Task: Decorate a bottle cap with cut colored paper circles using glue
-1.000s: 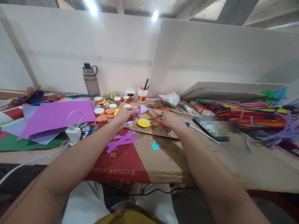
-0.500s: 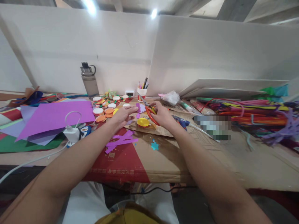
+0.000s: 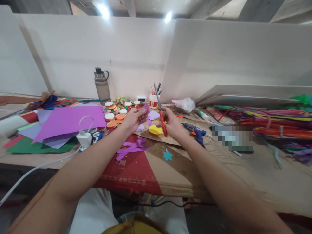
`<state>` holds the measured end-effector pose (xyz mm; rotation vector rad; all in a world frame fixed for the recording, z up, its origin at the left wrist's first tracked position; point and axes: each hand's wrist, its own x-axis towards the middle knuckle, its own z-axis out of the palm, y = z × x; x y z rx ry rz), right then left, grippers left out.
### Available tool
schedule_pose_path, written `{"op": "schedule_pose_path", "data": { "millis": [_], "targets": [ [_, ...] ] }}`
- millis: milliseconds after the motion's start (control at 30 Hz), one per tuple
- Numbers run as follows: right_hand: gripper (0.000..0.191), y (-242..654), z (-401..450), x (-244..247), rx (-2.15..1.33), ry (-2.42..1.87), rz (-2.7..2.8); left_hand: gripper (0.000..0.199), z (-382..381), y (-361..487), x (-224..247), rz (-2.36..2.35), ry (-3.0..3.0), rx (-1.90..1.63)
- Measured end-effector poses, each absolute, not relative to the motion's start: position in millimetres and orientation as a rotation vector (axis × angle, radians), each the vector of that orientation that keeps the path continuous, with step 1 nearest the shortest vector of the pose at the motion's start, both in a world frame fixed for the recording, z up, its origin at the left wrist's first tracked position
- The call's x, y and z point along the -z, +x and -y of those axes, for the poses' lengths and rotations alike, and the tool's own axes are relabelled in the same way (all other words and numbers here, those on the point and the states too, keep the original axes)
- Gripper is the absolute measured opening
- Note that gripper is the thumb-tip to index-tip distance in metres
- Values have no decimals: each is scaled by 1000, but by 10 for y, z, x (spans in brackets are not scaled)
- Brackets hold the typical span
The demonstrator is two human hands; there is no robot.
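Note:
Fingers pinched together, my left hand (image 3: 136, 119) holds a small purple piece of foam or paper (image 3: 146, 107) at its fingertips. My right hand (image 3: 171, 122) grips orange-handled scissors (image 3: 162, 119), their blades pointing up and away from me. A yellow disc (image 3: 155, 130) lies on the cardboard between the hands. Just behind it are pale lilac pieces (image 3: 153, 114). Purple strips (image 3: 133, 147) lie in a loose pile below my left hand, and a teal flower-shaped cutout (image 3: 167, 155) sits nearer me.
Purple sheets (image 3: 73, 118), a white plug adapter (image 3: 84, 139) and a water bottle (image 3: 102, 89) are on the left. White and orange discs (image 3: 109, 117) cluster beyond my left hand. A pen cup (image 3: 153, 101) stands behind. To the right are a blue glue gun (image 3: 198, 135) and colourful strips (image 3: 265, 118).
The scissors have swung more upright in my right hand, blades now pointing up. My left hand has lifted the purple piece slightly. The whole view has shifted a little.

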<state>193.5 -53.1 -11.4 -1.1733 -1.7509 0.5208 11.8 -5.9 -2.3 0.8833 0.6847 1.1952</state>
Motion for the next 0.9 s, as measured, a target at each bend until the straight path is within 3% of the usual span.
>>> {"op": "schedule_pose_path", "data": {
  "millis": [167, 600, 900],
  "targets": [
    [45, 1881, 593, 110, -756, -1073, 1495, 9, 80, 120, 10, -703, 892, -1203],
    [20, 1812, 747, 35, -507, -1331, 1877, 8, 93, 109, -54, -638, 772, -1330],
    [17, 1720, 833, -56, -521, -1398, 1971, 7, 96, 132, -64, -656, 693, -1390]
  ]
}}
